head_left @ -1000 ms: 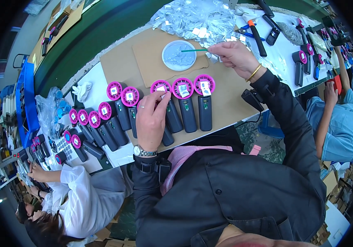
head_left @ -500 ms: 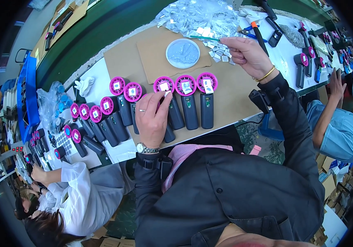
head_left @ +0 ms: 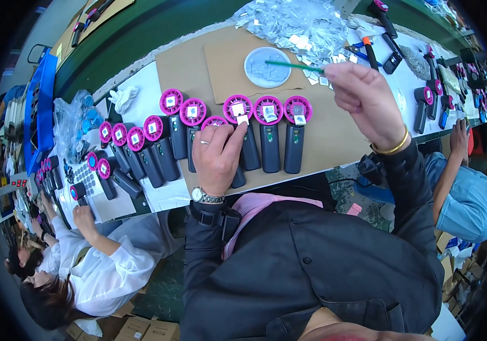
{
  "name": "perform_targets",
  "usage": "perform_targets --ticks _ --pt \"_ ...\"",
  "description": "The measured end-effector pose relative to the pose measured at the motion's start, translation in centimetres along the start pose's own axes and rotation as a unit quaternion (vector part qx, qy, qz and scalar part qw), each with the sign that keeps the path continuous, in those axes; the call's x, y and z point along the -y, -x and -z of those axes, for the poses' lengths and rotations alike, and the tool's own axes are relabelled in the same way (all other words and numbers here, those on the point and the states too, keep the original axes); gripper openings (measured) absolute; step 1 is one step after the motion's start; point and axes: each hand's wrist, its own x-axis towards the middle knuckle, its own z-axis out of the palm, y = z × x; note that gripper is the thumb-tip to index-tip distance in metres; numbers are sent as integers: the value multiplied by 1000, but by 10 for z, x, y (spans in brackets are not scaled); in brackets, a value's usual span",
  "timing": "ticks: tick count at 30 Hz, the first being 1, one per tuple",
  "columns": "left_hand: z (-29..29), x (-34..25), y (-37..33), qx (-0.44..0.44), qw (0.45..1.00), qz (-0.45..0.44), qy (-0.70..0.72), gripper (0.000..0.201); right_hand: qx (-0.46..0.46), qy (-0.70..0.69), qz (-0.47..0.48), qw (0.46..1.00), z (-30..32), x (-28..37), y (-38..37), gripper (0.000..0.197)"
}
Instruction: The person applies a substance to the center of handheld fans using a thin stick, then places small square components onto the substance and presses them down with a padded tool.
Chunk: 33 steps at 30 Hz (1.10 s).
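My right hand (head_left: 363, 99) pinches a thin green stick (head_left: 294, 65), its far end over a round white dish (head_left: 267, 67) of clear, glossy stuff. Below, the closed fingers of my left hand (head_left: 216, 159) have a small white square piece (head_left: 243, 120) at their tips, against the lower edge of the hub of a pink-headed handheld fan (head_left: 237, 108). Another pink fan head (head_left: 214, 121) is partly hidden behind that hand. To the right lie two more fans (head_left: 268, 111) (head_left: 297, 111) with white squares on their hubs.
Several similar fans (head_left: 153, 128) lie leftward along the table. Behind the dish is a heap of clear plastic with white squares (head_left: 291, 28). An orange-and-black tool (head_left: 369, 52) lies at the back right. People sit on both sides, one in a white shirt (head_left: 107, 273).
My right hand has brought the green stick from the plastic heap to over the dish, as the whole view shifted slightly. My left hand stays by the same fan.
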Motion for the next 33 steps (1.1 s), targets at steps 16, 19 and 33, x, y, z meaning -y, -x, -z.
perform_targets --ticks 16,19,33 --pt "-1 1 1 -28 999 10 13 31 107 586 509 621 -53 -58 8 42" --pt "0 1 0 -27 999 13 15 31 120 611 516 587 -56 -59 6 43" --pt "1 5 -3 -29 999 12 21 27 101 571 523 624 -46 -54 11 47"
